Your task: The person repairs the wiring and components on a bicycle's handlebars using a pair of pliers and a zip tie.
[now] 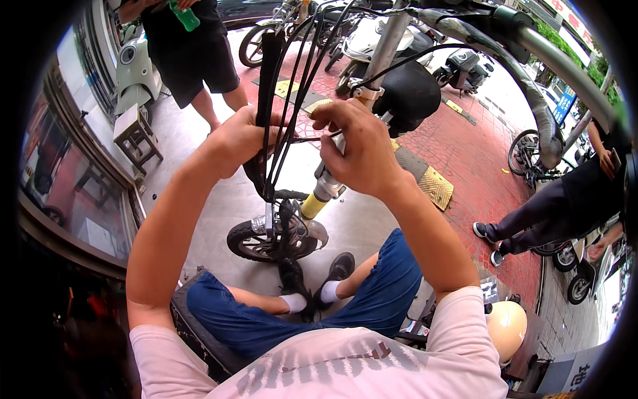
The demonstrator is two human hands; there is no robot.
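Observation:
In front of me stands a small two-wheeler with a silver steering tube and a small front wheel. Several black cables hang in a loop beside the tube. My left hand is closed around this bundle, next to a flat black strip. From there a thin dark strand runs across to my right hand, whose thumb and curled fingers pinch its end. That hand is close to the tube and its clamp. The strand's exact kind is unclear, and my left fingertips are partly hidden behind the cables.
A handlebar arches overhead at right. Behind the tube is a rounded black thing. A person holding a green bottle stands far left, near a wooden stool. Another person is at right. A beige helmet lies beside me.

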